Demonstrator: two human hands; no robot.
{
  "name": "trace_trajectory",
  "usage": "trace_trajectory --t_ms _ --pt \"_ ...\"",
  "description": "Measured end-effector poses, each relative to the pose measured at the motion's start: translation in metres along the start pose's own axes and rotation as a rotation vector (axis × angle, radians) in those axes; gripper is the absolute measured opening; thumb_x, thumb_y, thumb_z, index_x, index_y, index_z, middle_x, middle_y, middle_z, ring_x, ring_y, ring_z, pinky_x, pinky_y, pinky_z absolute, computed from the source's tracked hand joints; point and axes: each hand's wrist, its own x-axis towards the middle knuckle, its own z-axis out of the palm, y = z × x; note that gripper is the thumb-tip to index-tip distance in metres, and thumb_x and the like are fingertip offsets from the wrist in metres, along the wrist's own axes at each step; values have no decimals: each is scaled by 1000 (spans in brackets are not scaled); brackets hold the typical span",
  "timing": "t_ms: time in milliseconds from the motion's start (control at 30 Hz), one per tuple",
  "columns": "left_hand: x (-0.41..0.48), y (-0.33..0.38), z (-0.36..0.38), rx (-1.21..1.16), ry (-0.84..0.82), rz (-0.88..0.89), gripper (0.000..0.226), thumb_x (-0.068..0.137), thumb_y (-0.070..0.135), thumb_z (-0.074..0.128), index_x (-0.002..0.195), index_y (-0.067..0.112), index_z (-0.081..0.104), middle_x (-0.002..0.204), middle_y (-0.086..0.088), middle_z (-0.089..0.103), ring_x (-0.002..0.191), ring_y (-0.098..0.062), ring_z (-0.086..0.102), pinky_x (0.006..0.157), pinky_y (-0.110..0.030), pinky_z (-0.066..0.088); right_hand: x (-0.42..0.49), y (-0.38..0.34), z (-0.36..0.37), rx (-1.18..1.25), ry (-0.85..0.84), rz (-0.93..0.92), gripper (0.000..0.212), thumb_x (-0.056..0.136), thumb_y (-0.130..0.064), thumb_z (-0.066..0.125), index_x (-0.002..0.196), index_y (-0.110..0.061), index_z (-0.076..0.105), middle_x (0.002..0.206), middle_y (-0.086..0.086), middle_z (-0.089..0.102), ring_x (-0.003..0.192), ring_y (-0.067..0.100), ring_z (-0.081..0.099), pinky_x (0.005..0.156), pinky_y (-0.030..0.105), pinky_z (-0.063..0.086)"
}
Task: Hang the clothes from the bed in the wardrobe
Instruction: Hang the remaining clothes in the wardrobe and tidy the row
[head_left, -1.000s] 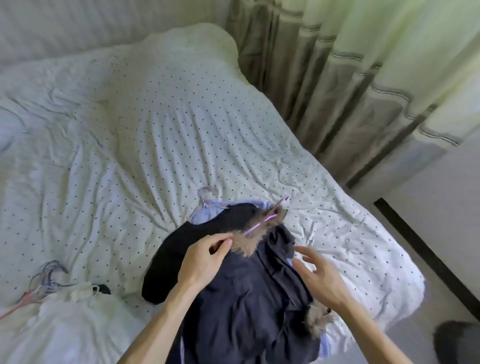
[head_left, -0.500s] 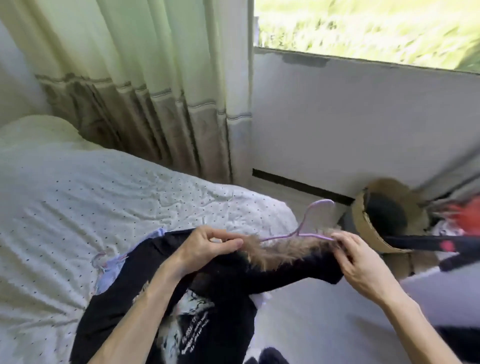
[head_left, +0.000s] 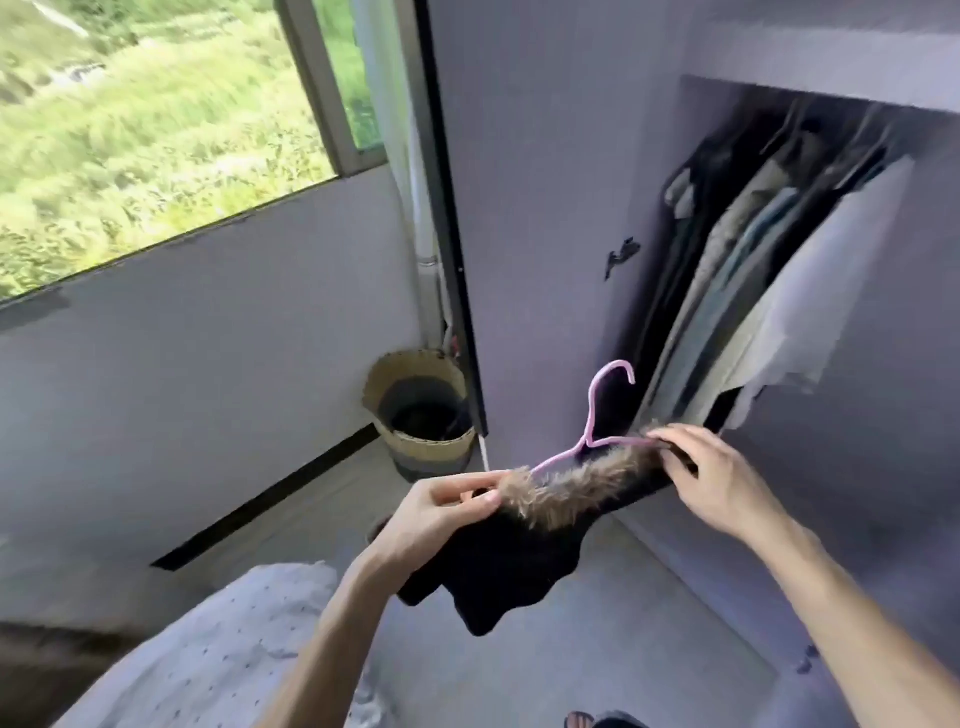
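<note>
I'm seeing both hands holding one dark fur-trimmed garment (head_left: 498, 566) up in the air on a pink hanger (head_left: 591, 415), just in front of the open wardrobe (head_left: 545, 208). Left hand (head_left: 441, 512) is pinching the left end of the fur trim (head_left: 576, 483) between thumb and fingers. Right hand (head_left: 711, 478) is gripping the right end, fingers curled over the fur at the hanger's shoulder. The hanger's hook is pointing up and toward the wardrobe opening, not on any rail. The garment's dark body is drooping below the hands, clear of the floor (head_left: 597, 649). It's sitting lower than the row of hung clothes (head_left: 753, 270) already packed inside the wardrobe at upper right; the right end of the garment is near the bottom edge of that row, and I can't tell whether it's touching. A corner of the dotted bed (head_left: 208, 660) is showing at lower left, under the left forearm. A woven basket (head_left: 415, 410) is standing on the floor in the corner beside the wardrobe's dark edge, below the window (head_left: 130, 130). The frame is blurring a bit, so finer detail on the rail isn't readable.
</note>
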Motion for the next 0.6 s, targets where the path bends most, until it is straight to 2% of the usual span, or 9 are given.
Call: trace_trajectory --t_ms 67,133,200,233,333,433,600 --pt "38 21 27 -72 -85 -2 27 98 18 60 123 22 70 114 -1 74 107 -17 70 86 -21 54 -5 17 -38 -48 45 112 36 100 -30 53 136 -31 56 141 -5 53 129 19 51 107 33 40" --pt "76 33 56 -124 -152 -1 30 97 16 60 125 19 69 117 -4 73 111 -19 68 96 -28 52 -13 29 -75 -85 106 220 41 100 -35 51 142 -33 50 149 -7 45 134 20 46 108 34 36" --pt "112 42 86 -98 -181 35 33 94 19 62 127 18 68 121 -2 71 118 -19 65 109 -38 44 -22 38 -111 -130 180 303 43 101 -37 50 144 -34 47 153 -10 40 136 21 43 108 36 34" --pt "126 45 100 -75 -183 56 34 94 18 61 127 19 68 121 1 71 120 -16 64 111 -38 42 -24 40 -125 -154 219 329 44 100 -38 50 144 -33 47 154 -10 39 137 22 42 110 38 35" --pt "160 62 150 -12 -218 88 34 96 15 58 128 23 67 119 13 71 121 -6 60 108 -24 40 -33 47 -171 -207 348 416 46 99 -39 51 144 -30 45 154 -6 37 136 28 40 110 43 36" --pt "187 82 193 34 -242 107 40 93 25 63 133 28 62 116 24 65 124 -4 54 105 -21 36 -36 52 -213 -255 506 477 49 99 -39 52 145 -27 43 155 -4 34 137 29 36 110 44 37" --pt "223 126 254 59 -276 118 57 94 32 62 148 21 45 146 3 52 138 -15 43 110 -25 30 -18 53 -275 -435 690 471 56 100 -42 47 151 -24 33 163 -2 22 146 26 21 113 46 35"
